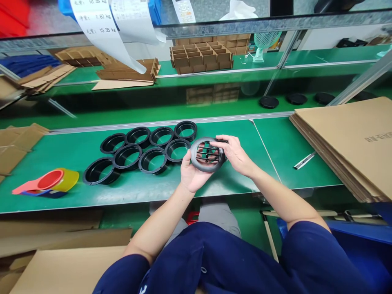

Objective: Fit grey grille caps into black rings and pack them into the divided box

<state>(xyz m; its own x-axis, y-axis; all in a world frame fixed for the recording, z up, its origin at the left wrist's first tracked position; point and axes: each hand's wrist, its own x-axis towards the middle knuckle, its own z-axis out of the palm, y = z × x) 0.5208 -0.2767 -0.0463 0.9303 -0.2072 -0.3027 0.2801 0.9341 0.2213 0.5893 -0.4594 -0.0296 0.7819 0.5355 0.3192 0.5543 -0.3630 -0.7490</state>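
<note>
Left hand (194,175) cups vent (207,154) from below and left, fingers partly curled, thumb at rim. Right hand (235,156) grips vent's right rim, fingers bent, fingertip over face. Vent held above counter (239,183), near middle of front edge. Eight black rings (145,160) left of vent, clustered. Red-yellow-blue item (50,179) near left front corner. Cutter (304,161), cardboard stack (346,134) toward right edge.

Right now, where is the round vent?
In the head view, the round vent is near the centre, held between the left hand and right hand, just right of the black rings.
</note>
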